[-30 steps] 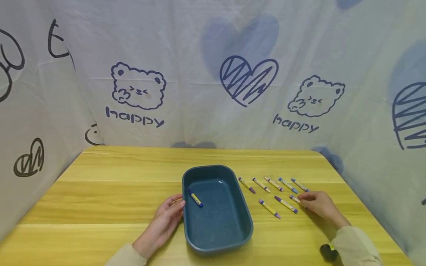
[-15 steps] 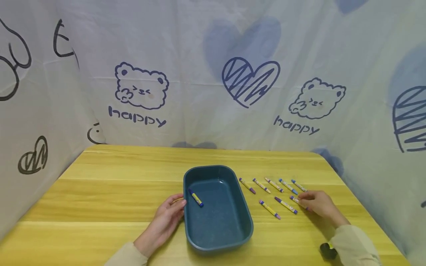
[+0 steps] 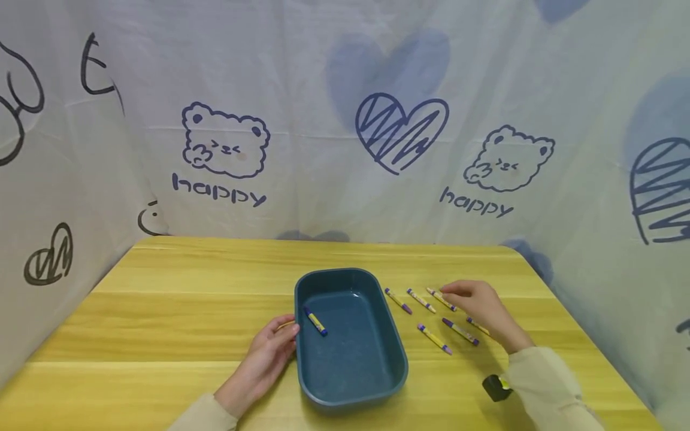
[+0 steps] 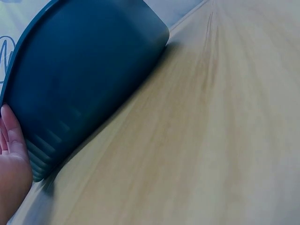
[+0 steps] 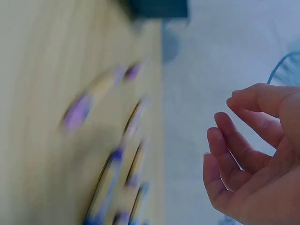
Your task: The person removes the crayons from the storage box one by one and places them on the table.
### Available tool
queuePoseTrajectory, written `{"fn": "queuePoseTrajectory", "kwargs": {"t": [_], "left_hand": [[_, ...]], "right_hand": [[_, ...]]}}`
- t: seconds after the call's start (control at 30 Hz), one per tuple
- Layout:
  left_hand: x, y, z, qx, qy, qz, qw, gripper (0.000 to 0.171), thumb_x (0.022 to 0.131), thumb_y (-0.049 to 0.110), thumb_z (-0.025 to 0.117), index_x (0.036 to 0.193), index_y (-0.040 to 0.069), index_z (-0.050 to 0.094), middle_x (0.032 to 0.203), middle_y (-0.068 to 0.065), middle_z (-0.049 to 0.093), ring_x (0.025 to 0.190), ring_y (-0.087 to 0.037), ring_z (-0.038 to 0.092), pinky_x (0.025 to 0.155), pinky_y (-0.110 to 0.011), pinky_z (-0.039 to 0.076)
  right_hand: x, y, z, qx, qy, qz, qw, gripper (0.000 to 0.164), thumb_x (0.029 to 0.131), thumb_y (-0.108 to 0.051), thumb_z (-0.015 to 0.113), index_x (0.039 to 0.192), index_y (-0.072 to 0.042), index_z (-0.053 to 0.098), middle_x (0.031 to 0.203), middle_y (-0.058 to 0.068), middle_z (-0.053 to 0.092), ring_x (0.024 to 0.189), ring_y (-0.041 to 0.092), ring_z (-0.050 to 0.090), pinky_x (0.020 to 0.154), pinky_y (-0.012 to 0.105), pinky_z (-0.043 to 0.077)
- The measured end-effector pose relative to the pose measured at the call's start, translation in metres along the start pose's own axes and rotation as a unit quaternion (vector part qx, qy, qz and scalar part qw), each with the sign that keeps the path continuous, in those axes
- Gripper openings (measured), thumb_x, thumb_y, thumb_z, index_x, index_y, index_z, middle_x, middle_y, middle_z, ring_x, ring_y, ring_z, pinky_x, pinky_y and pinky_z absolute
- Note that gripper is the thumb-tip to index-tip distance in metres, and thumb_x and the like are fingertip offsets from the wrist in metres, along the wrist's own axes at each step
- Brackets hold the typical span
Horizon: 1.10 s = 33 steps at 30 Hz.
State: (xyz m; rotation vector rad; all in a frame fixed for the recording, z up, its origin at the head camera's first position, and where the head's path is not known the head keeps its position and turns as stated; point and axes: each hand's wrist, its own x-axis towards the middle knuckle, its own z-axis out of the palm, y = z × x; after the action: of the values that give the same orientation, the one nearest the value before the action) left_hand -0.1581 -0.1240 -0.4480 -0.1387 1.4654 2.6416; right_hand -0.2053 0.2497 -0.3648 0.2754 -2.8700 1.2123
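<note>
My left hand [image 3: 266, 354] rests its fingertips against the outer left wall of a dark teal tray [image 3: 353, 392], near the rim. In the left wrist view, that hand [image 4: 13, 173] touches the tray's ribbed side [image 4: 93, 61]. A yellow-wrapped crayon [image 3: 315, 321] lies inside the tray. My right hand [image 3: 487, 308] is over the loose crayons, its fingertips near a pale-tipped one [image 3: 441, 299]. The right wrist view shows this hand [image 5: 253, 154] with loosely bent fingers and nothing between them. Crayons under and behind the hand are hidden from the head view.
Other crayons lie right of the tray, among them a purple one [image 3: 460, 331] and a lilac-tipped one [image 3: 433, 339]. A small black device [image 3: 497, 388] is at the right sleeve. White printed cloth [image 3: 302, 179] borders the wooden table [image 3: 178, 311].
My right hand has lifted off the crayon at the right and moved left and farther back, now covering the blue crayons. The left hand and tray have stayed put.
</note>
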Motion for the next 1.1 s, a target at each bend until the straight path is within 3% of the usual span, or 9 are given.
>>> {"fn": "queuePoseTrajectory", "kwargs": {"t": [0.17,0.3,0.5,0.67,0.9,1.1], "left_hand": [[0.000,-0.001,-0.001,-0.001,0.002,0.004,1.0000,0.021,0.094,-0.005,0.052,0.114,0.001,0.050,0.091,-0.002,0.060,0.081,-0.011,0.056,0.074,-0.022,0.047],[0.001,-0.002,-0.001,0.000,-0.001,0.003,1.0000,0.020,0.094,-0.005,0.051,0.114,0.000,0.050,0.092,-0.003,0.060,0.082,-0.011,0.056,0.074,-0.022,0.048],[0.000,-0.001,0.000,-0.002,-0.001,0.002,1.0000,0.021,0.094,-0.005,0.052,0.115,-0.001,0.050,0.093,-0.004,0.060,0.082,-0.012,0.057,0.075,-0.022,0.048],[0.000,0.000,0.001,-0.002,0.000,-0.001,1.0000,0.022,0.094,-0.005,0.051,0.115,-0.001,0.049,0.093,-0.005,0.059,0.082,-0.012,0.057,0.075,-0.022,0.048],[0.000,0.000,0.002,0.002,0.002,0.000,1.0000,0.022,0.094,-0.006,0.051,0.116,-0.002,0.049,0.093,-0.005,0.060,0.082,-0.012,0.057,0.075,-0.022,0.048],[0.000,0.001,0.001,0.011,0.000,-0.002,0.9999,0.024,0.095,-0.003,0.052,0.119,-0.003,0.047,0.095,-0.005,0.060,0.084,-0.012,0.057,0.075,-0.022,0.048]], "right_hand": [[0.015,-0.040,0.019,0.036,-0.012,-0.010,0.999,0.029,0.096,-0.017,0.060,0.120,0.000,0.065,0.117,0.015,0.064,0.109,0.032,0.058,0.089,0.047,0.048],[0.024,-0.070,0.043,0.035,-0.026,-0.035,0.998,0.027,0.093,-0.016,0.064,0.116,-0.002,0.068,0.111,0.010,0.067,0.101,0.028,0.061,0.081,0.043,0.050],[0.037,-0.100,0.078,0.056,-0.060,-0.057,0.995,0.025,0.091,-0.013,0.066,0.114,-0.002,0.068,0.108,0.005,0.068,0.097,0.022,0.062,0.078,0.036,0.053],[0.046,-0.115,0.099,0.058,-0.082,-0.054,0.993,0.025,0.091,-0.011,0.067,0.113,-0.001,0.068,0.106,0.005,0.068,0.099,0.022,0.062,0.084,0.037,0.052],[0.054,-0.125,0.118,0.058,-0.087,-0.055,0.993,0.028,0.090,-0.011,0.067,0.114,0.002,0.066,0.100,0.007,0.068,0.093,0.023,0.063,0.080,0.036,0.052],[0.059,-0.129,0.130,0.030,-0.118,-0.048,0.991,0.029,0.091,-0.015,0.066,0.115,0.000,0.066,0.102,0.007,0.066,0.093,0.023,0.062,0.078,0.036,0.052]]}}
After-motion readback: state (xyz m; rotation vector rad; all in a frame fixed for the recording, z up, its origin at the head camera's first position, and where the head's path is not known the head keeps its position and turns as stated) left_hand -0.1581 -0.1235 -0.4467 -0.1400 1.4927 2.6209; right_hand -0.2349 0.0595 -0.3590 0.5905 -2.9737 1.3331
